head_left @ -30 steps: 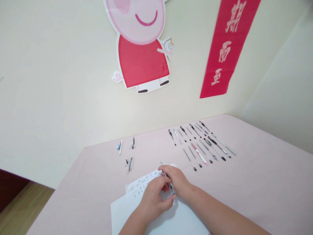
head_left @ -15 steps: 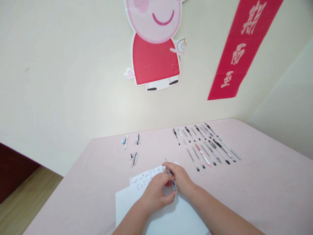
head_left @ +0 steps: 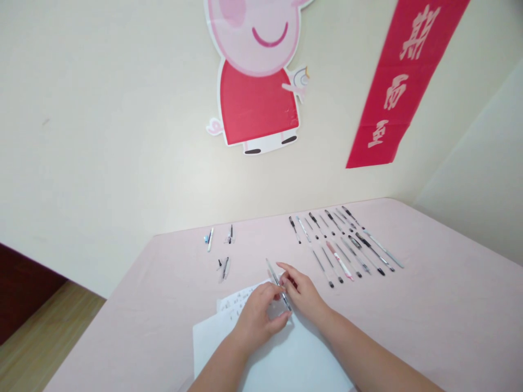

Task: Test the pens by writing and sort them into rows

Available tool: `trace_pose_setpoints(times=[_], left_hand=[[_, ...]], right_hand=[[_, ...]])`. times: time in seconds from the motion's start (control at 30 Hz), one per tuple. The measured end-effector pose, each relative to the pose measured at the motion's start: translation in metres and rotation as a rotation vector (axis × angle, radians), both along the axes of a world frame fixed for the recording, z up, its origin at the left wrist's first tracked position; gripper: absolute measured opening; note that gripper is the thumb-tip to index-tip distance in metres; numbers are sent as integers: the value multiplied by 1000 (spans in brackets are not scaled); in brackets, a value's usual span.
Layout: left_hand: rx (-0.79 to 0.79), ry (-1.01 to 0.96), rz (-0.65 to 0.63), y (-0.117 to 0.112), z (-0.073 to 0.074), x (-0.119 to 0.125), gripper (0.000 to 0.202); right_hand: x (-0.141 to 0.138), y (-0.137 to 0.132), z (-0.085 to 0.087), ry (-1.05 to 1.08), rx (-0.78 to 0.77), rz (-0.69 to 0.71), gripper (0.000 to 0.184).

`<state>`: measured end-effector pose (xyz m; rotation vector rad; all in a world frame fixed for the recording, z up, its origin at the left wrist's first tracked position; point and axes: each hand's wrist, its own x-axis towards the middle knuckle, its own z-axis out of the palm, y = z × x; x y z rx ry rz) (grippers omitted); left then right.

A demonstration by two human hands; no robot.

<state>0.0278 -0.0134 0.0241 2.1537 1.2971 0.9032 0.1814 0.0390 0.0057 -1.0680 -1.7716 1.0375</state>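
At the left of the surface [head_left: 134, 305] I see 3 small groups of pen parts [head_left: 210, 240], hard to make out; next, paper sheets [head_left: 212, 340] run off the bottom edge, their tiny handwriting unreadable; the left hand [head_left: 257, 313] covers some, its fingers pinching a clear pen [head_left: 273, 272] slanted over the paper, partly hidden; above, a pig cutout [head_left: 259, 103] is cut off; the right hand [head_left: 302, 294] sits half curled beside the pen, whether gripping I cannot tell; then 2 rows of pens and refills [head_left: 339, 261]; a cropped red banner [head_left: 402, 87] shows 3 pale characters I cannot read.
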Motion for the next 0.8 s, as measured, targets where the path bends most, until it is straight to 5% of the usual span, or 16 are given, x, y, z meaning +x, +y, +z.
trace_pose_setpoints(times=[0.27,0.6,0.8], left_hand=[[13,-9,88,13,-9,-7,37],[-17,2,69,12,-9,-5,38],[-31,26,26,12,-12,-7,59]], right_hand=[[-4,-7,11,-21,-65,-25,10],[-4,0,3,117,-326,63,15],[11,6,19,-144,-263,-15,13]])
